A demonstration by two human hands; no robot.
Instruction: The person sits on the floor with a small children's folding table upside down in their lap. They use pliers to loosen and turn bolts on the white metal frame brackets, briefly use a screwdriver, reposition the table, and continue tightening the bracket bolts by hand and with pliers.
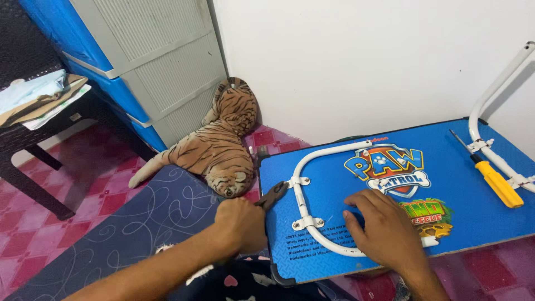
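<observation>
A blue board [457, 212], the underside of a small folding table with a cartoon print, lies flat before me. A white U-shaped metal leg [304, 167] lies folded on it, held by small white brackets [308, 223]. My left hand [241, 223] grips dark pliers [273, 195] whose jaws sit at the upper bracket near the board's left edge. My right hand [382, 226] presses flat on the board beside the leg's lower curve. A second white leg [490, 100] stands up at the right end.
A yellow-handled screwdriver [493, 178] lies on the board at the right. A plush tiger [214, 147] rests against a grey and blue plastic drawer cabinet [150, 61]. A dark wicker chair [33, 117] with cloth and papers stands at left. Navy mat [139, 223] over red tiles.
</observation>
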